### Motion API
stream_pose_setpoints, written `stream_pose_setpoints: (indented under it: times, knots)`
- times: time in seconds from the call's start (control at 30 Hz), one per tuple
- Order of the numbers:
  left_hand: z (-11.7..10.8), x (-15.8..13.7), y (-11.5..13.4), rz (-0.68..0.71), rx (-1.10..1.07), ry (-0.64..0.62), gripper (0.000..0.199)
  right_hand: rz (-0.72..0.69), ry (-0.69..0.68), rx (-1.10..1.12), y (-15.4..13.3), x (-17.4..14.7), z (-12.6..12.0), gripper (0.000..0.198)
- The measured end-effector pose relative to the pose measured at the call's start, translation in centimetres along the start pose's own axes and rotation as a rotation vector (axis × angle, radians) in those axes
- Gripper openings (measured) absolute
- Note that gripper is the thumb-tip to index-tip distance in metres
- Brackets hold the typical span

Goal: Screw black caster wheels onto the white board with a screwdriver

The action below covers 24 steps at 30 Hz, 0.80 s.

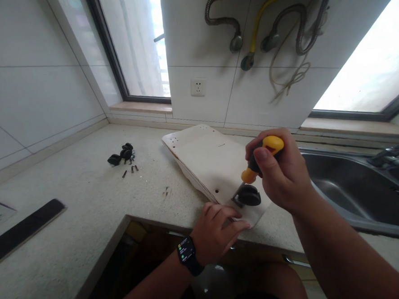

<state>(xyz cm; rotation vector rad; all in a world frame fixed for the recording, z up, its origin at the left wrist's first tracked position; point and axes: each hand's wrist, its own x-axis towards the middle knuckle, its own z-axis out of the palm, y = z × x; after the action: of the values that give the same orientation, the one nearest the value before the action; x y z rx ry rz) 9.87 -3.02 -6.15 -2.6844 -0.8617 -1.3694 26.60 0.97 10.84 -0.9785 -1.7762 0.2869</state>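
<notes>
My right hand [284, 176] is closed around the yellow and black handle of a screwdriver [254, 162]. The screwdriver tilts down, its shaft reaching the mounting plate of a black caster wheel [249, 195] at the near end of a white board [210, 160]. My left hand [216, 229], with a dark watch at the wrist, presses its fingers and thumb on the board's near edge, just in front of the caster. The screw under the tip is too small to make out. A dark hole shows in the board left of the caster, and several small holes mark its far end.
Several black casters [121, 154] and loose screws [132, 169] lie on the speckled counter [87, 188] to the left. A steel sink [353, 185] is at the right. A black flat strip [25, 230] lies far left. Hoses [223, 19] hang on the tiled wall.
</notes>
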Motion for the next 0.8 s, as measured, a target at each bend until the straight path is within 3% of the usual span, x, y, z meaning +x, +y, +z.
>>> stream_pose_setpoints:
  times: [0.23,0.5,0.67,0.8]
  knots:
    - [0.8,0.1,-0.3,-0.002,0.034,0.053,0.023,-0.002,0.045,0.041,0.3,-0.2,0.0,0.031]
    - [1.5,-0.3,-0.7,-0.004,-0.003,0.111,0.024,-0.054,-0.041,0.088,0.5,-0.5,-0.6,0.03]
    - [1.4,-0.4,-0.6,-0.015,0.047,0.035,0.023,0.009,-0.094,0.039,0.2,0.2,-0.8,0.026]
    - [1.3,-0.2,-0.5,-0.015,0.021,0.061,0.023,0.038,-0.216,-0.071,-0.6,0.9,-1.3,0.045]
